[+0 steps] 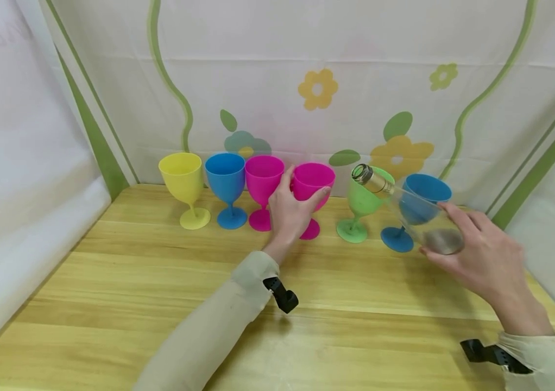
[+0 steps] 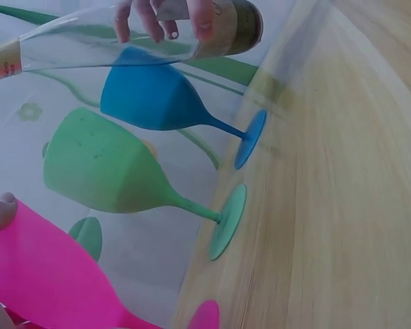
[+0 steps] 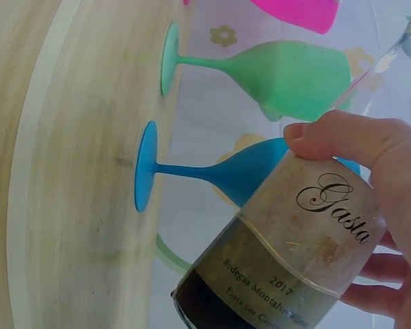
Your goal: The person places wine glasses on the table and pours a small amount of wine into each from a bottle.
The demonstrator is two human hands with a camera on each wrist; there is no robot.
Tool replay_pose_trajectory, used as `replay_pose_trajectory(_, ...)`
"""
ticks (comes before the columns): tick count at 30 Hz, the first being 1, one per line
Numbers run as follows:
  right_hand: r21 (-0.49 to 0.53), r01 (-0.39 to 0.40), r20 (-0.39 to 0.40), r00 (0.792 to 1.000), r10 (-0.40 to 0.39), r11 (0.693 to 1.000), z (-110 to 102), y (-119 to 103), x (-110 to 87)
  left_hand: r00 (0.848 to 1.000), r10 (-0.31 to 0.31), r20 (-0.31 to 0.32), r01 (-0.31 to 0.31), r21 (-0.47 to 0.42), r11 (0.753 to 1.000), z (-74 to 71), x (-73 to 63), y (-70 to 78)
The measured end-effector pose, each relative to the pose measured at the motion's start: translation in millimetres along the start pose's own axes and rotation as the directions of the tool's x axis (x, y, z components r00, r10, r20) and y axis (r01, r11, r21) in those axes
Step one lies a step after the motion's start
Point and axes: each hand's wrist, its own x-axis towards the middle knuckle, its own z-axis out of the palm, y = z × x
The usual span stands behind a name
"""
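Note:
My left hand [image 1: 289,214] holds a pink plastic goblet [image 1: 307,189] by its bowl, forefinger at the left and thumb at the right of the rim. My right hand [image 1: 490,258] grips a clear glass wine bottle [image 3: 288,236] near its base, around the "Gasta" label. The bottle is tilted, neck pointing left. In the head view its mouth [image 1: 361,172] overlaps the rim of a light green goblet [image 1: 361,203], which stands upright. A blue goblet [image 2: 157,96] stands beside the green one, partly hidden behind the bottle in the head view.
Left of my left hand stand a second pink goblet [image 1: 258,182], a blue goblet [image 1: 226,182] and a yellow goblet [image 1: 182,179]. All line the back of the wooden table [image 1: 184,282], close to a flower-printed cloth [image 1: 267,87]. White cloth hangs at both sides.

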Motion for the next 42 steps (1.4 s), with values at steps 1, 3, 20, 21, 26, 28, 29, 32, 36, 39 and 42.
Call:
replay_pose_trajectory(1, -0.009, 0.004, -0.009, 1.0, -0.004, 1.0, 0.1, -0.2, 0.1, 1.0, -0.002, 0.004, 0.002, 0.0, 1.0, -0.9, -0.7, 0.4)
replay_pose_trajectory(3, -0.027, 0.01, -0.028, 1.0, -0.011, 1.0, 0.3, -0.7, 0.3, 1.0, -0.008, 0.011, 0.008, 0.0, 1.0, -2.6, -2.0, 1.4)
replay_pose_trajectory(20, -0.117, 0.067, -0.092, 0.993, -0.078, 0.991, -2.0, -0.8, -0.2, 0.986, -0.032, 0.161, 0.048, -0.097, 0.994, -21.6, -21.5, 7.6)
replay_pose_trajectory(21, -0.121, 0.068, -0.097, 0.992, -0.08, 0.99, -2.2, -0.7, 0.1, 0.985, -0.032, 0.169, 0.05, -0.103, 0.993, -22.2, -22.4, 8.2)
replay_pose_trajectory(26, -0.126, 0.073, -0.108, 0.99, -0.087, 0.989, -3.0, -0.8, 2.1, 0.981, -0.04, 0.192, 0.062, -0.113, 0.992, -25.9, -25.9, 9.9)
replay_pose_trajectory(28, -0.131, 0.09, -0.116, 0.988, -0.105, 0.987, -3.2, -1.4, 3.3, 0.979, -0.044, 0.2, 0.068, -0.115, 0.991, -28.0, -26.6, 10.5)
replay_pose_trajectory(29, -0.133, 0.102, -0.125, 0.985, -0.119, 0.986, -3.0, -1.4, 4.0, 0.978, -0.044, 0.206, 0.069, -0.116, 0.991, -29.2, -26.9, 11.0)
replay_pose_trajectory(32, -0.149, 0.135, -0.159, 0.974, -0.158, 0.98, -2.0, -1.2, 5.7, 0.974, -0.044, 0.224, 0.073, -0.124, 0.99, -31.8, -27.6, 11.6)
replay_pose_trajectory(36, -0.162, 0.145, -0.187, 0.967, -0.175, 0.976, -1.3, 0.2, 6.6, 0.968, -0.03, 0.251, 0.064, -0.13, 0.99, -34.5, -28.0, 10.9)
replay_pose_trajectory(39, -0.158, 0.143, -0.201, 0.964, -0.174, 0.977, -0.9, 1.3, 6.6, 0.963, -0.016, 0.27, 0.053, -0.13, 0.99, -36.2, -27.7, 9.1)
replay_pose_trajectory(42, -0.153, 0.143, -0.217, 0.96, -0.175, 0.978, -0.4, 1.8, 6.5, 0.957, -0.008, 0.29, 0.052, -0.142, 0.989, -37.3, -27.5, 7.0)
